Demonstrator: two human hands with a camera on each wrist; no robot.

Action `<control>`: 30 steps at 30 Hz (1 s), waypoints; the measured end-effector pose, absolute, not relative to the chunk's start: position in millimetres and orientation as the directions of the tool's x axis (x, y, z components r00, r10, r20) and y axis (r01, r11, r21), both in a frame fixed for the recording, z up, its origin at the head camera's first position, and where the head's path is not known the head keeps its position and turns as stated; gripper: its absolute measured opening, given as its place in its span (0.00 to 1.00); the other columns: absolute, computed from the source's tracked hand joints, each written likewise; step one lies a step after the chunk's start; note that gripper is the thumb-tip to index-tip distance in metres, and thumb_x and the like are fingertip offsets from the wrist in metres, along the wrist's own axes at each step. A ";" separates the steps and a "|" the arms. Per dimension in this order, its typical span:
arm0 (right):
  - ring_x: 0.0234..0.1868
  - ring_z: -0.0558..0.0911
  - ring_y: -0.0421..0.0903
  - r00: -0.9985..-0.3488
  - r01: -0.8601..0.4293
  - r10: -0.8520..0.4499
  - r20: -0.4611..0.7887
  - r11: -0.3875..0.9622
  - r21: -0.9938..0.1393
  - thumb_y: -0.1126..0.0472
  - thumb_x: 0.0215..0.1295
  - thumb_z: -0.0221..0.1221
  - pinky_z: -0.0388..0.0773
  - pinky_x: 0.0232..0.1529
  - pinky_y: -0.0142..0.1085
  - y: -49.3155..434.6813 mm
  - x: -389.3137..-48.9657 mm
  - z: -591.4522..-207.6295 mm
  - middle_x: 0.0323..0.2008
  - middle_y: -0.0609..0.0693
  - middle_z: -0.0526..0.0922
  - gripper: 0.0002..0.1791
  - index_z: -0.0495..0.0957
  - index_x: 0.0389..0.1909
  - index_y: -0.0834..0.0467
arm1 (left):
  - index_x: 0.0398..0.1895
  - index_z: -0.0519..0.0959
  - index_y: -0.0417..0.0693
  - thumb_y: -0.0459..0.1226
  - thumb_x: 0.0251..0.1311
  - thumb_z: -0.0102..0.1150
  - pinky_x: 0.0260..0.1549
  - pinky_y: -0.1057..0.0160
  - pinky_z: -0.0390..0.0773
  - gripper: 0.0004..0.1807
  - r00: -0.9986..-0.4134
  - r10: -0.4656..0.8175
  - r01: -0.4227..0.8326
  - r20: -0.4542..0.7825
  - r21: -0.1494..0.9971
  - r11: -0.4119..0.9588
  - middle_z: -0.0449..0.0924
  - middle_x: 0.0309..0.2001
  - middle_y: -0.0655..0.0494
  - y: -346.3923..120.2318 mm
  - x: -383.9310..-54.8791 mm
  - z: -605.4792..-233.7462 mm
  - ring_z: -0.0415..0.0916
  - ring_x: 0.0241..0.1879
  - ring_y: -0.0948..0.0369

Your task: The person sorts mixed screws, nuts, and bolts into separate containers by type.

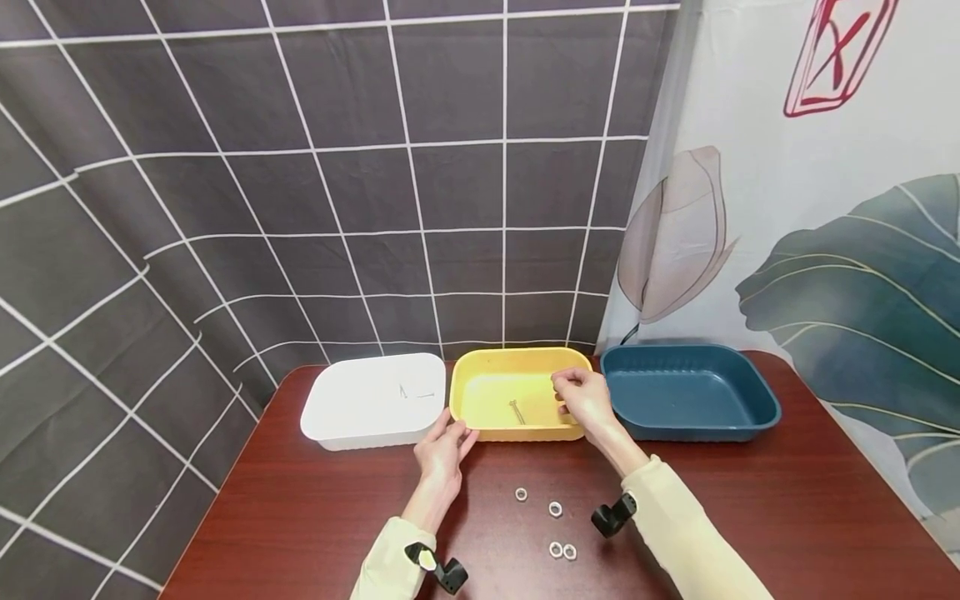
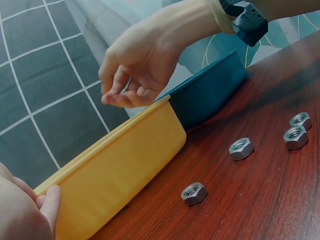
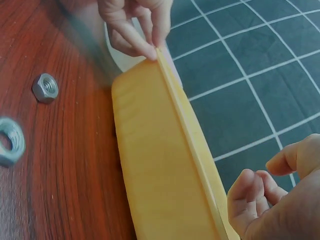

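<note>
Left wrist view | left hand (cut off) pinches yellow bin | right hand curled round half-hidden silvery bit

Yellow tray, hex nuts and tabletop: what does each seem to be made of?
Yellow tray: probably moulded plastic with a satin finish; its wall is smooth, evenly coloured and rounded at the corners.
Hex nuts: metal, perhaps steel, with a plain silvery finish; the flats catch bright highlights.
Tabletop: reddish-brown wood or wood-look laminate, slightly glossy; streaky grain shows, but which one I can't tell.
</note>
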State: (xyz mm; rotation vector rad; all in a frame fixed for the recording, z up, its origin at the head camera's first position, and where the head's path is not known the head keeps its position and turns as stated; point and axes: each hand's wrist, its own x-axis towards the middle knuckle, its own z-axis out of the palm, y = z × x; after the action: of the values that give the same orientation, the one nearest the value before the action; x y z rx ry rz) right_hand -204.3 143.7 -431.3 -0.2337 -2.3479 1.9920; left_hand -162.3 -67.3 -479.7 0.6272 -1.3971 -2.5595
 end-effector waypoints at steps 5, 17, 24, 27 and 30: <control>0.28 0.77 0.40 -0.986 0.082 0.155 -0.063 0.116 -0.990 0.69 0.68 0.54 0.79 0.21 0.24 159.1 -197.8 -430.3 0.32 0.59 0.80 0.13 0.77 0.47 0.75 | 0.68 0.66 0.26 0.17 0.62 0.54 0.42 0.60 0.88 0.29 -0.899 -0.332 -0.059 -0.285 0.830 -0.554 0.75 0.32 0.49 -67.2 -162.7 -480.1 0.80 0.31 0.60; 0.30 0.79 0.40 -0.984 0.076 0.169 -0.062 0.076 -0.994 0.69 0.72 0.52 0.83 0.25 0.27 194.4 -176.3 -423.5 0.31 0.53 0.81 0.15 0.73 0.53 0.76 | 0.68 0.65 0.24 0.19 0.64 0.56 0.42 0.61 0.88 0.28 -0.902 -0.336 -0.047 -0.270 0.837 -0.545 0.75 0.34 0.47 -67.6 -158.1 -483.2 0.82 0.31 0.60; 0.31 0.81 0.38 -0.984 0.081 0.166 -0.067 0.081 -0.993 0.67 0.73 0.52 0.85 0.28 0.29 213.8 -165.0 -422.6 0.35 0.54 0.82 0.17 0.72 0.56 0.76 | 0.67 0.67 0.25 0.23 0.65 0.59 0.35 0.62 0.89 0.27 -0.899 -0.343 -0.066 -0.272 0.859 -0.507 0.76 0.36 0.49 -68.2 -144.9 -485.6 0.79 0.27 0.63; 0.31 0.81 0.36 -0.984 0.078 0.167 -0.062 0.091 -0.993 0.67 0.73 0.52 0.85 0.29 0.29 219.4 -161.4 -423.7 0.36 0.53 0.83 0.17 0.72 0.56 0.75 | 0.65 0.69 0.26 0.25 0.65 0.60 0.33 0.63 0.89 0.26 -0.902 -0.339 -0.081 -0.268 0.875 -0.478 0.79 0.39 0.48 -70.3 -138.3 -484.7 0.79 0.28 0.63; 0.32 0.81 0.36 -0.984 0.072 0.171 -0.054 0.105 -0.992 0.67 0.73 0.52 0.85 0.30 0.30 224.4 -157.8 -425.0 0.36 0.52 0.83 0.17 0.72 0.56 0.75 | 0.63 0.72 0.25 0.25 0.65 0.61 0.31 0.63 0.89 0.24 -0.904 -0.338 -0.091 -0.263 0.889 -0.448 0.81 0.40 0.45 -71.6 -131.1 -483.3 0.79 0.28 0.63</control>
State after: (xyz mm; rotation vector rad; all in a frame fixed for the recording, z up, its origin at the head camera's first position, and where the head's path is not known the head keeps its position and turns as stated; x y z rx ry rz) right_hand -157.8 224.4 -425.0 -0.2515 -2.2793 2.0374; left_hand -131.1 -71.6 -483.3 0.6196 -1.5596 -2.4769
